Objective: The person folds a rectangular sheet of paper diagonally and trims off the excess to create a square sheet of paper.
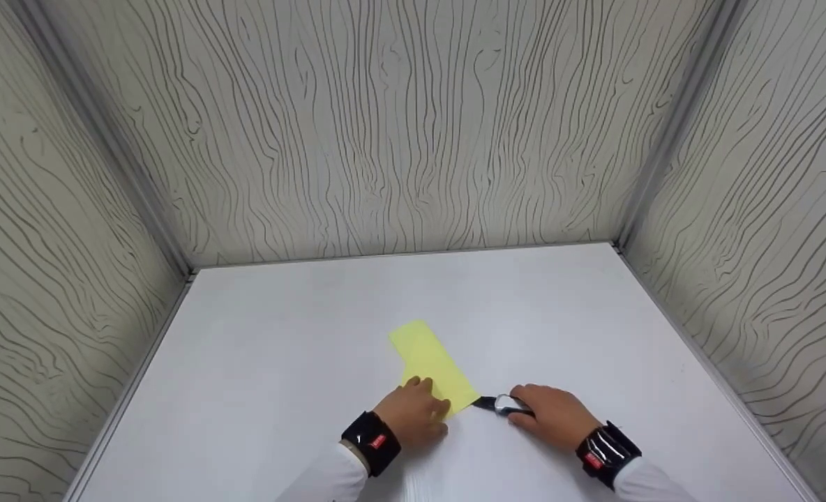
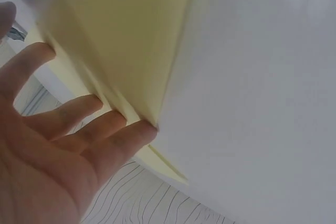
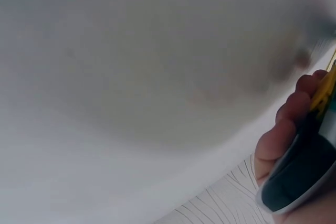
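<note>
A yellow piece of paper (image 1: 435,362), long with a step in its left side, lies on the white table. My left hand (image 1: 413,415) rests on its near left part. In the left wrist view, fairly straight fingertips (image 2: 139,129) touch the edge of the sheet, and the thumb stands apart. My right hand (image 1: 556,415) grips a black and white hand tool (image 1: 502,404), apparently a stapler, whose black front end meets the paper's near right corner. In the right wrist view, fingers (image 3: 278,140) curl round its dark rounded body (image 3: 299,174); its front is out of view.
The white tabletop (image 1: 273,335) reaches back to a wood-grain patterned wall (image 1: 385,139). Similar panels stand on the left (image 1: 50,244) and right (image 1: 769,244), joined by grey corner posts (image 1: 106,132). A black band (image 1: 372,443) circles each wrist.
</note>
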Available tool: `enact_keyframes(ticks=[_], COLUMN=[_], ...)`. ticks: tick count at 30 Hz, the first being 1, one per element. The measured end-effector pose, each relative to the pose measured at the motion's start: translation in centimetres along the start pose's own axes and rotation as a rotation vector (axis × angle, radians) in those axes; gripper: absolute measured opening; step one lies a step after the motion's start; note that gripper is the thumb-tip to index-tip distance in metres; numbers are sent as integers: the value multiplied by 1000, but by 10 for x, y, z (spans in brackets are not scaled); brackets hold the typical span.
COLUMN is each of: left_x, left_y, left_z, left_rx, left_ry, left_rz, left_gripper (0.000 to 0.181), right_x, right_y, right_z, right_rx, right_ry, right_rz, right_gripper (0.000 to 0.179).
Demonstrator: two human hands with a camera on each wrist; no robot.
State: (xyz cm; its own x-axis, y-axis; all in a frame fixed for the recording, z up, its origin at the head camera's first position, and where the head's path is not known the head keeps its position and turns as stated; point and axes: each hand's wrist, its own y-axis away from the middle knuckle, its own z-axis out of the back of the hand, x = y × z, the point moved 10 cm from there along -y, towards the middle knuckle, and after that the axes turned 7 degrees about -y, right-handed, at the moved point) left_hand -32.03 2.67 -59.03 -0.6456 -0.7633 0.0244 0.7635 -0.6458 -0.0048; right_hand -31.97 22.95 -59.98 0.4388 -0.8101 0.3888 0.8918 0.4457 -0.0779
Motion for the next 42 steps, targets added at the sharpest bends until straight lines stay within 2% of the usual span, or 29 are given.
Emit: enact_keyframes(ticks=[4, 8, 13, 16, 20, 26, 29, 32, 38, 42], left_x=[1, 3, 5, 5, 5, 11, 11, 11, 16, 17], left_y=[-3, -4, -1, 1, 3, 1, 1, 1, 1, 1], left_z=[-4, -6, -2, 3, 7, 3, 3, 4, 1, 0], left_rx=[-1, 7, 27, 16, -7, 0, -16, -31, -4, -7], left_ry=[-12, -6, 27, 38, 45, 76, 82, 91, 130, 121], left_rz=[-23, -24, -30, -45, -75, -110, -164, -201, -147, -150], left_gripper=[25, 27, 25, 22, 17, 18, 15, 13, 15, 16], right_x=[-1, -1, 2, 1, 2, 13, 15, 12, 6, 8], right_y=[2, 0, -3, -2, -3, -5, -5, -4, -4, -7], right_z=[6, 6, 1, 0, 2, 0, -2, -3, -4, -7], right_rx=[-22, -11, 22, 28, 31, 59, 69, 64, 68, 86], right_ry=[11, 0, -25, -18, -4, -8, -14, -16, -19, -39], right_rz=[-10, -6, 8, 8, 8, 48, 55, 28, 8, 30], right_gripper=[28, 28, 30, 31, 30, 27, 28, 31, 32, 32])
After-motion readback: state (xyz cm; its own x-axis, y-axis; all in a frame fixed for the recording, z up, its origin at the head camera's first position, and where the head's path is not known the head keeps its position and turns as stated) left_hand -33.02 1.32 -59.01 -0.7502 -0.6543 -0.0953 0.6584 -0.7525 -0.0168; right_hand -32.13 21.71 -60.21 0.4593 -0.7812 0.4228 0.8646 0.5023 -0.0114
